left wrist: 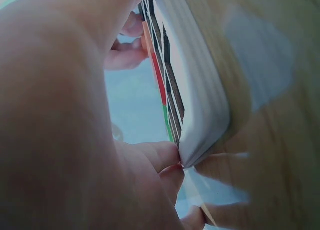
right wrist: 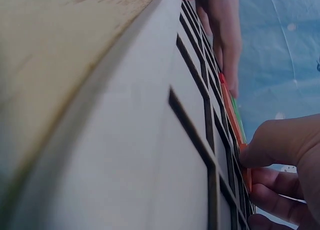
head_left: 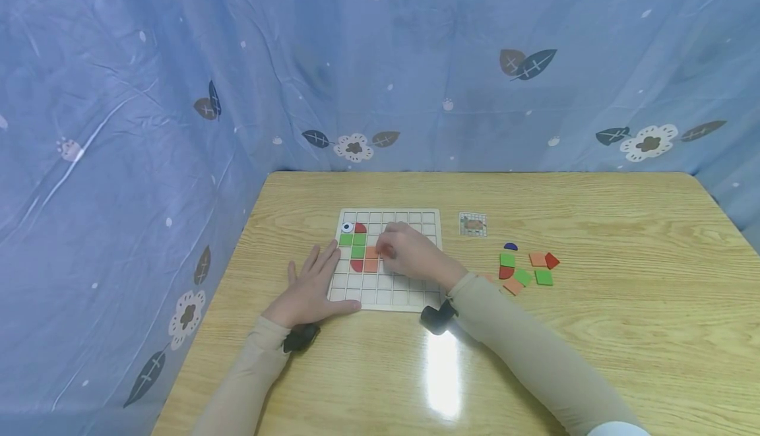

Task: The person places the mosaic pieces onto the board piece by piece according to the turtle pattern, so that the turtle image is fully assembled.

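Observation:
A white grid board (head_left: pixel 399 300) lies on the table. My left hand (head_left: pixel 309 291) is at its left side, fingers spread, thumb by the near edge; in the left wrist view its fingertips touch the board's corner. Over the middle of the grid, my right hand (head_left: pixel 412 251) pinches an orange square tile (right wrist: pixel 247 179) between thumb and fingers, down at the grid surface. Left of it on the board are a round eye tile (head_left: pixel 347 227), green squares (head_left: pixel 358 251), red rounded tiles (head_left: pixel 356 266) and orange squares (head_left: pixel 371 266). The right hand hides part of the grid.
A small picture card (head_left: pixel 473 224) with a grid lies right of the board. Beyond it are loose tiles: a dark blue half-round (head_left: pixel 510 247), a green square (head_left: pixel 543 278), an orange square (head_left: pixel 538 259), a red one (head_left: pixel 552 261) and several others. A blue curtain (head_left: pixel 415 93) hangs behind the table.

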Available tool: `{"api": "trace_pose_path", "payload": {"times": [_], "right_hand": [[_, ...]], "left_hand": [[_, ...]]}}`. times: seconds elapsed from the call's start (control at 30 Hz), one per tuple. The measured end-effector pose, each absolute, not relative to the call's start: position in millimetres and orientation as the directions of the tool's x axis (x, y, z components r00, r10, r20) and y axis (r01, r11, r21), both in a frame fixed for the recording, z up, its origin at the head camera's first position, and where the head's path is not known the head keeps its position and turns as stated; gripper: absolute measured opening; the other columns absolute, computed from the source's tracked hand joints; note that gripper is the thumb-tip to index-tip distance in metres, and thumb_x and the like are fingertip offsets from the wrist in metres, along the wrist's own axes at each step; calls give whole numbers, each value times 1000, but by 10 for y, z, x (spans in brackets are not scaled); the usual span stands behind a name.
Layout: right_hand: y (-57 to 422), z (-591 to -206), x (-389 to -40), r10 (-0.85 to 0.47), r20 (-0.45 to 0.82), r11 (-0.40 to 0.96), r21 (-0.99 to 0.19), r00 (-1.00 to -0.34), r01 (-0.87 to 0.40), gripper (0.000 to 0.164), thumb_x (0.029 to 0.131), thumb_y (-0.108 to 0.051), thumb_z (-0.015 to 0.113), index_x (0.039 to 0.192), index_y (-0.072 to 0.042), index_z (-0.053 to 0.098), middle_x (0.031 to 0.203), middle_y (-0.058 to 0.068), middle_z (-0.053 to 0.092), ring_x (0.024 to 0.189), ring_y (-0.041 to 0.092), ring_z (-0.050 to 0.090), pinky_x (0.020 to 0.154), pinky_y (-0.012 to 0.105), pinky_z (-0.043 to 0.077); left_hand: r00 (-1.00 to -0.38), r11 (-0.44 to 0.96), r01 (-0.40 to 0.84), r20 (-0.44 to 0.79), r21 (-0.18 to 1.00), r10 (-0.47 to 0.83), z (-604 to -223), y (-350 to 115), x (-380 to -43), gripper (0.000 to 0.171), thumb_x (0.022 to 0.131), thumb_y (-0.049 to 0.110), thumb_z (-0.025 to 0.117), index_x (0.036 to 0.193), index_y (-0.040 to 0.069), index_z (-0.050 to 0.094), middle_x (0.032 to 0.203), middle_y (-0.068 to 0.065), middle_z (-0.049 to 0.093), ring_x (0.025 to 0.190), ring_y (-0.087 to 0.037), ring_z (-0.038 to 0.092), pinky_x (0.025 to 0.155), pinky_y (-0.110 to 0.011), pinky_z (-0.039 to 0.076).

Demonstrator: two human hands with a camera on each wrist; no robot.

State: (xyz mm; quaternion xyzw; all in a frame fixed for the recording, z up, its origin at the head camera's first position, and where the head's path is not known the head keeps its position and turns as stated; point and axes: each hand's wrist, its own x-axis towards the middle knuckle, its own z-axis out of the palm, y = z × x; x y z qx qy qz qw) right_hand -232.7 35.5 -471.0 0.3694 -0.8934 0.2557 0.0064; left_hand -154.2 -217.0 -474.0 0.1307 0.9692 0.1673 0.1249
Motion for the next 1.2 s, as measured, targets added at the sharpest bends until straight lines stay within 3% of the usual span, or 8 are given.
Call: {"api": "trace_pose_path", "payload": {"times": [0.57, 1.03, 1.2], "right_hand": [[411, -4668, -2303, -630, 178, 620, -472, -756, -627, 17, 87, -8, 75, 102, -13, 80, 98, -2, 69, 98, 16, 61, 91, 33, 55], [820, -4599, -2162, -592, 180, 646, -477, -785, -596, 22, 90, -13, 75, 111, -7, 78, 110, 4, 73, 106, 22, 66, 97, 41, 56], [1058, -4591, -2126, -575, 222, 660, -442, -787, -607, 20, 92, -15, 76, 109, -6, 78, 109, 5, 73, 103, 24, 68, 90, 43, 58]], "left_hand": [[-933, 906, 213, -197, 366, 300, -4734, -2170, -1540, 121, 82, 76, 71, 167, 7, 19, 177, -6, 8, 162, -43, 4, 114, -84, 2], [-933, 903, 220, -191, 369, 306, -4747, -2180, -1543, 120, 82, 74, 72, 167, 7, 19, 177, -6, 8, 162, -43, 4, 114, -84, 2], [-932, 901, 229, -184, 367, 312, -4759, -2186, -1546, 120, 82, 74, 72, 167, 7, 19, 177, -6, 8, 162, -43, 5, 113, -85, 2]]}}
